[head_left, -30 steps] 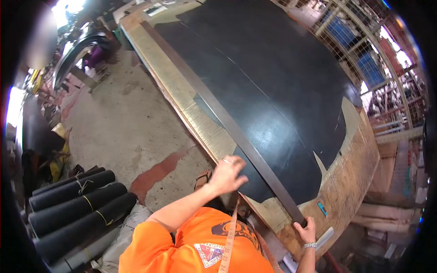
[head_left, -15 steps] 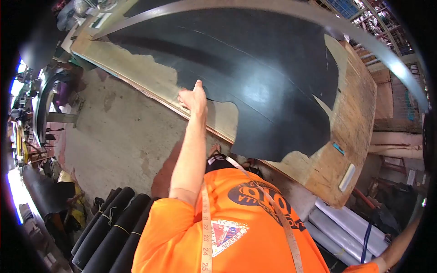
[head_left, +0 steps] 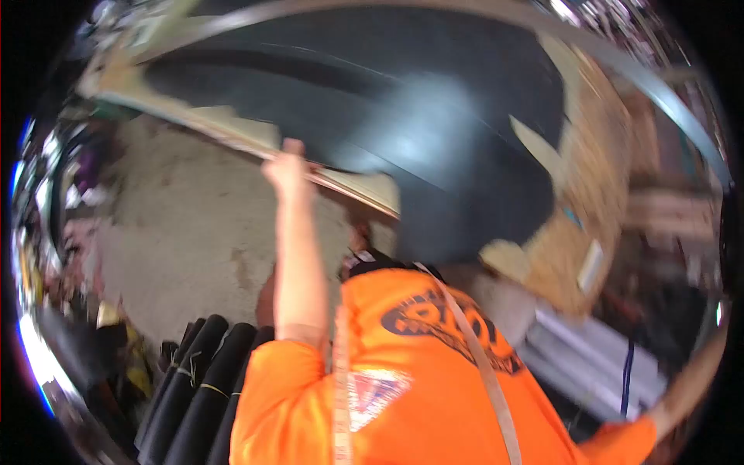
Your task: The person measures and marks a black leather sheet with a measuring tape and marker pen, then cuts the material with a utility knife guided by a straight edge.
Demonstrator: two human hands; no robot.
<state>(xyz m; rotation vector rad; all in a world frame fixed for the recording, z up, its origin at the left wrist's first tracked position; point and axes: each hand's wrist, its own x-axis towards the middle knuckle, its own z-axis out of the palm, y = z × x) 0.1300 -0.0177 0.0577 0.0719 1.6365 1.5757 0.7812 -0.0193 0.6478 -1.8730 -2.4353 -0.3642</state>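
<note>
My left hand (head_left: 289, 172) reaches forward to the near edge of the wooden table (head_left: 353, 194), its thumb side toward the black sheet (head_left: 341, 116). Motion smears its fingers, so I cannot tell what they grip. The large, smooth black sheet covers most of the tabletop; its irregular near edge runs beside the hand and hangs over the front farther right. A long slit opens near its right side, baring pale tabletop. My right forearm (head_left: 692, 376) stretches out at the lower right, its hand out of view.
A long metal bar (head_left: 666, 93) arches across the top. On the table's right end lie a small teal tool (head_left: 573, 218) and a white block (head_left: 590, 266). Black rolls (head_left: 205, 395) stand at lower left, pale rolls (head_left: 593, 360) at lower right. A tape measure (head_left: 488, 368) hangs round my neck.
My left hand has moved left and back from over the tabletop to its near edge. The sheet's slit looks wider, and the whole view has shifted and blurred.
</note>
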